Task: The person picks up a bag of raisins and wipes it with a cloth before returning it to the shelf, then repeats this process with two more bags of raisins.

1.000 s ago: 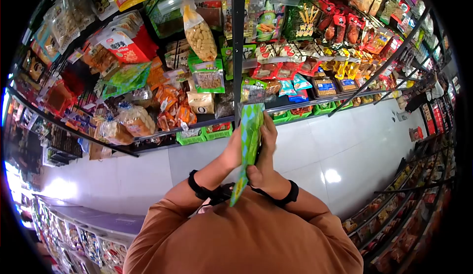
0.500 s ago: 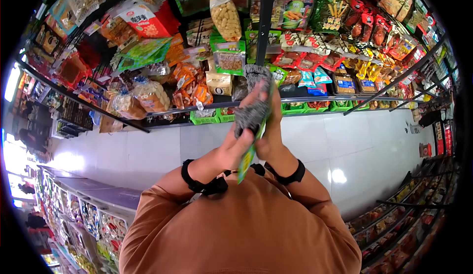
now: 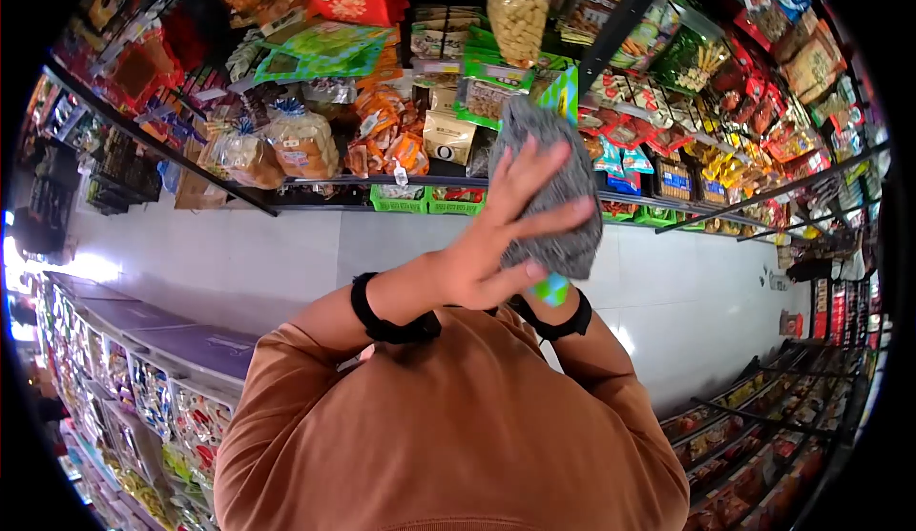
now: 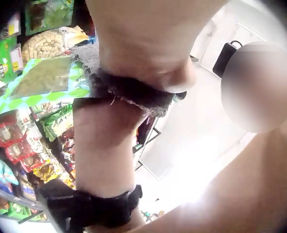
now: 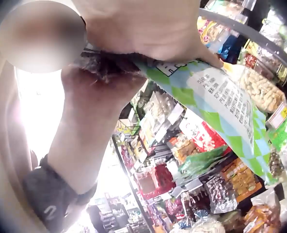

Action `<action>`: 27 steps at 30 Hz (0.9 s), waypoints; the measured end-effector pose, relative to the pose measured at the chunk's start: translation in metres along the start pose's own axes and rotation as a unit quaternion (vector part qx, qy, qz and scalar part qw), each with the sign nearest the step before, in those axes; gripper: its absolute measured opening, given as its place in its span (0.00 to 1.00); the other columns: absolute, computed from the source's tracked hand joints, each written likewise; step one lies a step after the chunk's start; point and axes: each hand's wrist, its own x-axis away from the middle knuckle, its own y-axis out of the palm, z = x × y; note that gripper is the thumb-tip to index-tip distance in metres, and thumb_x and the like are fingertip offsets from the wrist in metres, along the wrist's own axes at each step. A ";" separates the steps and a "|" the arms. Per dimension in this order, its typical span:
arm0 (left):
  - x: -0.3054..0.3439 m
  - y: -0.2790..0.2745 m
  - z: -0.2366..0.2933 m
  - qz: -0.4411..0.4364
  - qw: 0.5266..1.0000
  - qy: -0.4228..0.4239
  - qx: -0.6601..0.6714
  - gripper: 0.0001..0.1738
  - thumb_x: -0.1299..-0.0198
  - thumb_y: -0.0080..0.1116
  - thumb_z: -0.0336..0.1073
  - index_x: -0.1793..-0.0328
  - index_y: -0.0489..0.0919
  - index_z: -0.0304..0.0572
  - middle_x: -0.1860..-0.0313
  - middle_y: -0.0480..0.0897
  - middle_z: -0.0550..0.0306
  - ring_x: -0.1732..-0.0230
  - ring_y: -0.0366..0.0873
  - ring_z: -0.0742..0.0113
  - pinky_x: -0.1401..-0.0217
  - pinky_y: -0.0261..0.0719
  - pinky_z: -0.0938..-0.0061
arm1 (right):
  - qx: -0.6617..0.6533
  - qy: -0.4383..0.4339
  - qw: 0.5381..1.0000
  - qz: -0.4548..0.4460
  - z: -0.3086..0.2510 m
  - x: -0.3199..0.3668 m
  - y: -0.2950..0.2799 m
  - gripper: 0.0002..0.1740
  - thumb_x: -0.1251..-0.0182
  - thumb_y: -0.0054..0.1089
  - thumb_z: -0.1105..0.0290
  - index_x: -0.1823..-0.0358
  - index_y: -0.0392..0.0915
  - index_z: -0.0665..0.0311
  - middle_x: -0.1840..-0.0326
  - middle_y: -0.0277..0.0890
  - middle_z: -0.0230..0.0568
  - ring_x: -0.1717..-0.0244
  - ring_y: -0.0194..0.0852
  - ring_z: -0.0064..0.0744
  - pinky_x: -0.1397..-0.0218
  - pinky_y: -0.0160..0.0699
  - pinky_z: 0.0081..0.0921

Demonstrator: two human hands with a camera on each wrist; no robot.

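In the head view my left hand lies with spread, straight fingers on a grey fuzzy cloth, pressing it over a flat snack bag. Above and below the cloth show ends of the bag, green and light blue checked. My right hand grips this bag by its side in the right wrist view; the cloth and bag hide most of it in the head view. Printed text covers the bag's back there. In the left wrist view the bag's clear window shows brownish contents, beside the cloth's ragged edge.
A shelf of packaged snacks stands in front, with a peanut bag, orange packets and bread bags. A dark post rises behind the bag. Green baskets sit low. Racks line the right rear.
The bag has turned from edge-on to face up under the cloth. My left hand has spread from a bunched hold on the cloth to lie flat across it. Both hands have shifted right in view.
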 end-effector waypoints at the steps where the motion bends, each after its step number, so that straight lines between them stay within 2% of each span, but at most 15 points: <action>1: -0.002 -0.012 0.000 0.061 0.997 -0.006 0.043 0.31 0.35 0.44 0.48 0.28 0.64 0.47 0.22 0.45 0.40 0.22 0.36 0.37 0.26 0.26 0.45 | 0.136 -0.073 0.988 -0.001 -0.003 -0.012 0.013 0.35 0.27 0.34 0.48 0.24 0.44 0.54 0.21 0.32 0.53 0.21 0.28 0.52 0.24 0.32 0.48; 3: -0.007 -0.039 -0.003 0.149 0.977 -0.010 0.152 0.34 0.32 0.39 0.50 0.25 0.55 0.39 0.22 0.39 0.38 0.21 0.32 0.44 0.24 0.29 0.54 | 0.183 -0.168 0.968 -0.034 0.016 -0.022 0.040 0.35 0.27 0.33 0.48 0.24 0.44 0.53 0.21 0.30 0.55 0.21 0.26 0.56 0.24 0.31 0.50; 4: -0.012 -0.046 -0.002 0.256 0.956 -0.061 0.127 0.34 0.31 0.36 0.54 0.28 0.60 0.37 0.31 0.61 0.35 0.28 0.57 0.53 0.30 0.55 0.63 | 0.175 -0.226 0.957 -0.041 0.030 -0.024 0.055 0.36 0.29 0.32 0.46 0.23 0.44 0.50 0.22 0.24 0.64 0.23 0.19 0.69 0.27 0.27 0.58; 6: 0.002 -0.068 -0.005 0.301 0.932 -0.128 0.157 0.31 0.31 0.37 0.53 0.31 0.62 0.38 0.34 0.64 0.40 0.33 0.60 0.58 0.33 0.58 0.66 | 0.175 -0.074 0.975 -0.114 0.019 -0.011 0.076 0.43 0.33 0.37 0.38 0.23 0.39 0.50 0.23 0.21 0.68 0.24 0.15 0.72 0.28 0.28 0.63; 10: 0.026 -0.112 -0.012 0.393 0.778 -0.378 0.313 0.23 0.31 0.43 0.51 0.42 0.72 0.42 0.49 0.75 0.62 0.50 0.70 0.76 0.45 0.67 0.79 | 0.104 -0.137 0.966 -0.192 0.031 -0.041 0.111 0.55 0.43 0.50 0.32 0.22 0.35 0.49 0.24 0.19 0.70 0.25 0.14 0.74 0.29 0.29 0.65; 12: 0.037 -0.130 -0.022 0.475 0.718 -0.361 0.358 0.17 0.34 0.48 0.52 0.58 0.76 0.47 0.67 0.75 0.67 0.65 0.71 0.75 0.60 0.69 0.80 | 0.135 -0.133 0.953 -0.236 0.022 -0.049 0.134 0.66 0.55 0.65 0.33 0.22 0.32 0.48 0.24 0.17 0.71 0.25 0.14 0.76 0.29 0.30 0.65; 13: 0.044 -0.139 -0.028 0.498 0.700 -0.349 0.373 0.20 0.33 0.47 0.51 0.53 0.75 0.42 0.63 0.76 0.64 0.62 0.71 0.75 0.57 0.69 0.79 | 0.140 -0.126 0.953 -0.238 0.022 -0.053 0.146 0.67 0.57 0.74 0.45 0.22 0.32 0.48 0.24 0.16 0.71 0.25 0.16 0.75 0.28 0.33 0.61; 16: 0.064 -0.168 -0.031 0.539 0.672 -0.339 0.378 0.22 0.32 0.45 0.49 0.48 0.75 0.36 0.58 0.78 0.60 0.59 0.73 0.74 0.54 0.70 0.78 | 0.116 -0.090 0.955 -0.258 0.039 -0.065 0.173 0.62 0.53 0.72 0.55 0.23 0.34 0.47 0.24 0.16 0.69 0.24 0.16 0.70 0.27 0.37 0.57; 17: 0.070 -0.180 -0.031 0.553 0.665 -0.341 0.369 0.22 0.31 0.45 0.48 0.47 0.75 0.36 0.57 0.79 0.59 0.59 0.74 0.74 0.54 0.72 0.77 | 0.117 -0.101 0.956 -0.250 0.041 -0.071 0.176 0.54 0.47 0.66 0.62 0.23 0.40 0.53 0.23 0.31 0.67 0.23 0.31 0.63 0.27 0.44 0.49; 18: 0.078 -0.193 -0.029 0.558 0.661 -0.342 0.367 0.22 0.31 0.45 0.48 0.47 0.75 0.36 0.57 0.79 0.59 0.59 0.74 0.74 0.54 0.72 0.77 | 0.113 -0.099 0.956 -0.254 0.044 -0.069 0.178 0.54 0.47 0.66 0.62 0.23 0.40 0.53 0.23 0.31 0.67 0.23 0.31 0.63 0.27 0.44 0.49; 20: 0.096 -0.224 -0.024 0.493 0.688 -0.357 0.395 0.21 0.31 0.45 0.46 0.47 0.75 0.35 0.57 0.80 0.58 0.60 0.77 0.74 0.54 0.74 0.77 | 0.033 0.052 0.984 -0.168 0.055 -0.059 0.174 0.43 0.44 0.61 0.69 0.27 0.51 0.64 0.28 0.51 0.58 0.27 0.51 0.52 0.29 0.52 0.42; 22: 0.126 -0.252 -0.028 0.394 0.705 -0.403 0.431 0.24 0.32 0.48 0.48 0.42 0.73 0.35 0.53 0.80 0.60 0.55 0.76 0.75 0.49 0.74 0.78 | -0.180 0.294 0.938 0.026 0.067 -0.061 0.168 0.35 0.44 0.59 0.75 0.33 0.60 0.70 0.37 0.67 0.48 0.38 0.66 0.40 0.34 0.63 0.35; 24: 0.162 -0.271 -0.029 0.255 0.778 -0.418 0.394 0.28 0.35 0.55 0.47 0.36 0.69 0.35 0.48 0.77 0.61 0.50 0.74 0.75 0.47 0.73 0.77 | -0.232 0.347 0.904 0.089 0.041 -0.093 0.169 0.32 0.47 0.58 0.79 0.37 0.64 0.70 0.42 0.71 0.45 0.43 0.71 0.38 0.38 0.69 0.34; 25: 0.168 -0.278 -0.023 0.160 0.862 -0.351 0.328 0.31 0.41 0.64 0.40 0.34 0.66 0.36 0.45 0.75 0.62 0.47 0.71 0.75 0.45 0.72 0.75 | -0.203 0.342 0.912 0.097 0.049 -0.099 0.166 0.32 0.45 0.57 0.76 0.36 0.64 0.69 0.41 0.70 0.47 0.41 0.70 0.40 0.37 0.68 0.35; 27: 0.171 -0.274 -0.012 0.177 0.867 -0.356 0.302 0.34 0.47 0.68 0.31 0.35 0.66 0.35 0.47 0.76 0.62 0.48 0.71 0.74 0.43 0.71 0.75 | -0.139 0.319 0.931 0.114 0.055 -0.113 0.174 0.33 0.44 0.58 0.74 0.35 0.62 0.67 0.39 0.68 0.48 0.42 0.70 0.40 0.39 0.70 0.34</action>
